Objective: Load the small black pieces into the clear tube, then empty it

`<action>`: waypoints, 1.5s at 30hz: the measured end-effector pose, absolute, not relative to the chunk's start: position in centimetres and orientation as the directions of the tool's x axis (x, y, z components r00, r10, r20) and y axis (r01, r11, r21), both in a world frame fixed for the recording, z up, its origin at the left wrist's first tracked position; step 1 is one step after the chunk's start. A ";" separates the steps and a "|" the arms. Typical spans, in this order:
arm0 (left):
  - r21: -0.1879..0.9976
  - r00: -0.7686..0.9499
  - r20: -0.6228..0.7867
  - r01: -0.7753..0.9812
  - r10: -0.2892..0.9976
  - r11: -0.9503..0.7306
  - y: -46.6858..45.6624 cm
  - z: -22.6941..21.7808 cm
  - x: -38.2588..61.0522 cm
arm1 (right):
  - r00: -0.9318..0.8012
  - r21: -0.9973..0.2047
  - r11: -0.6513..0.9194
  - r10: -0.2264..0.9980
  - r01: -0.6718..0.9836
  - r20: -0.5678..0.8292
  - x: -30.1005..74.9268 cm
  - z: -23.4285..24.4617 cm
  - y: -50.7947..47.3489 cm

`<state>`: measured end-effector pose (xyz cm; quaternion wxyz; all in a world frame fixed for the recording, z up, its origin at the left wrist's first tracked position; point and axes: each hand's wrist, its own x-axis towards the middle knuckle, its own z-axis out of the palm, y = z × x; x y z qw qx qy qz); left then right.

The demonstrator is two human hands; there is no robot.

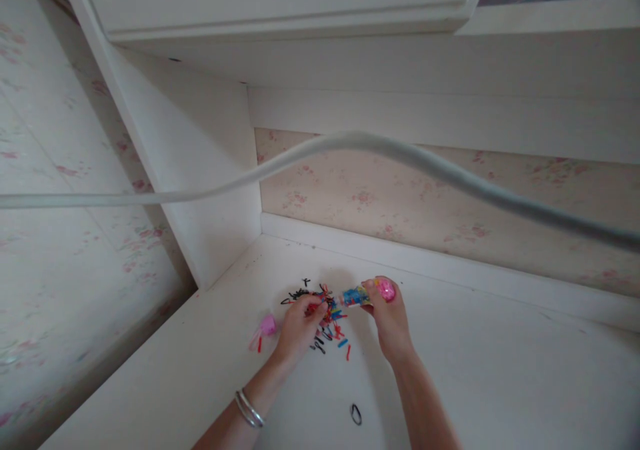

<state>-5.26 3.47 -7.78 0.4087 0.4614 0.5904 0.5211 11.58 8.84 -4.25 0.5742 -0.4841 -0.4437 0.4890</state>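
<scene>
My right hand (pixel 390 317) is wrapped round a small clear bottle (pixel 355 296) with a pink rounded end, tilted on its side. Blue, red and yellow rubber bands show through its wall, and its mouth points left. My left hand (pixel 299 323) is closed in a pinch beside the mouth, with coloured rubber bands showing at its fingertips. Under and around these fingers spreads a loose pile of small rubber bands (pixel 337 331), black, red, blue and orange. Left of my left hand lies a pink cap-like piece (pixel 269 325) with a pale pink strip and a red band beside it.
A single black rubber band (pixel 356 415) lies on the white tabletop (pixel 480 370) near the front. A white cable (pixel 350 141) crosses the view above my hands. White shelving (pixel 200 157) stands at the back and left, against floral wallpaper (pixel 360 197).
</scene>
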 end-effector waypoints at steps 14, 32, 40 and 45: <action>0.937 -0.222 0.267 0.288 0.938 -0.199 3.4 -7.1 -5.7 | 0.058 -0.956 0.005 0.998 -0.292 -0.013 10.2 -3.4 7.6; 0.996 0.216 0.069 0.033 0.974 -0.078 2.3 -5.7 -4.5 | -0.212 -0.946 -0.093 0.977 -0.311 -0.027 9.0 -2.9 6.1; 0.999 0.253 0.041 0.008 0.967 -0.044 1.9 -5.3 -4.2 | -0.105 -0.962 -0.089 0.992 -0.259 -0.063 9.5 -3.8 6.7; 0.999 0.242 0.017 0.031 0.970 -0.025 1.6 -5.2 -4.3 | -0.073 -0.962 -0.066 0.996 -0.264 -0.048 10.0 -4.2 7.1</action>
